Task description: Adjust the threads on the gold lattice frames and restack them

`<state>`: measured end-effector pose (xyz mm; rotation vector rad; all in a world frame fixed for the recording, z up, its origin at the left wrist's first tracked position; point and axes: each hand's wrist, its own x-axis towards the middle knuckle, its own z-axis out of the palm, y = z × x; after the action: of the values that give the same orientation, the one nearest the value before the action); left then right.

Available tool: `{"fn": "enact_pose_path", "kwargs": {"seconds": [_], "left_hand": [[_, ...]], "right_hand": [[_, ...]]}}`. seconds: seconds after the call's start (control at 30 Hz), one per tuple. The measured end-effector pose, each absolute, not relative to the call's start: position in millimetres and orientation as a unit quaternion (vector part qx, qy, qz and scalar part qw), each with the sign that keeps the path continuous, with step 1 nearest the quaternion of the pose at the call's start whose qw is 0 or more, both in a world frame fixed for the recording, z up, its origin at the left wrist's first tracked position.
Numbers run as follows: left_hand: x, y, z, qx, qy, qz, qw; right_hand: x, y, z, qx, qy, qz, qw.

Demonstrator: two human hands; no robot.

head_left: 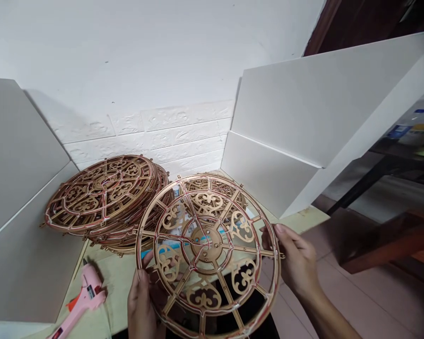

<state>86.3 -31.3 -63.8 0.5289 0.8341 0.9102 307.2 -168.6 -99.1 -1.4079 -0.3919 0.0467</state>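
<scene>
A round gold openwork frame [208,245] with scroll ornaments and red and white wires is held up, tilted, in front of me. My left hand [143,301] grips its lower left rim, thumb in front and fingers behind. On the right rim, my right hand [297,256] pinches the edge between thumb and fingers. Behind and to the left stands a leaning stack of similar round frames [102,195]. More such frames [219,188] lie behind the held one, partly hidden by it.
A pink glue gun [85,299] with an orange trigger lies on the pale table [118,278] at the lower left. Grey-white panels [286,117] stand on both sides before a white wall. At the right are a dark shelf with bottles [406,127] and a wooden piece [381,240].
</scene>
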Motion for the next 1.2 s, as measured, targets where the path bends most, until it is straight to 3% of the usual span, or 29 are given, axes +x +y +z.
{"fn": "enact_pose_path", "kwargs": {"seconds": [0.53,0.83,1.0,1.2], "left_hand": [[89,-35,-62,0.254,0.377,0.416,0.788],[88,-35,-60,0.248,0.366,0.409,0.798],[84,-34,-65,0.299,0.355,0.391,0.795],[60,-20,-78,0.440,0.404,0.410,0.690]], "right_hand": [[299,-164,-87,-0.608,-0.110,0.071,0.783],[288,-166,-85,-0.533,-0.122,0.281,0.788],[285,-165,-94,-0.517,-0.081,0.286,0.803],[284,-163,-83,-0.506,-0.037,0.260,0.821]]}}
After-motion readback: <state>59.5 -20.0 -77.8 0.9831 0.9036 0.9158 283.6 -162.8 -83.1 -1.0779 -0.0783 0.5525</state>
